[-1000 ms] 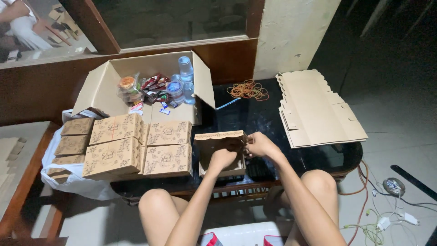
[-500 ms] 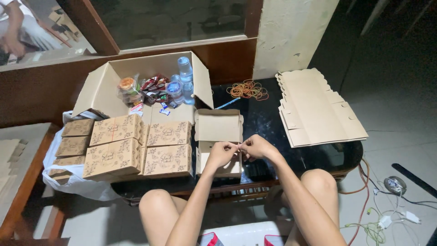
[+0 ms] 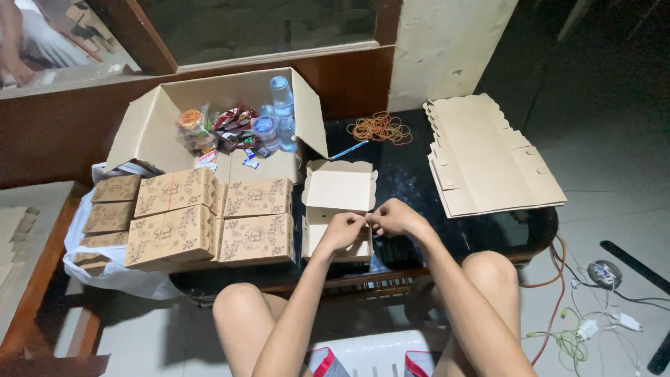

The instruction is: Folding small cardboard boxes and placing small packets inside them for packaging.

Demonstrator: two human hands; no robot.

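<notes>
Here the left hand (image 3: pixel 343 230) and right hand (image 3: pixel 392 218) partly hide the open box (image 3: pixel 338 192).

Your plain tan cardboard box (image 3: pixel 338 202) sits open on the dark bench, its scalloped lid flap raised toward twelve o'clock, its base toward six. It lies just at three o'clock of the stacked printed boxes, with the big open carton touching near at eleven o'clock
</notes>
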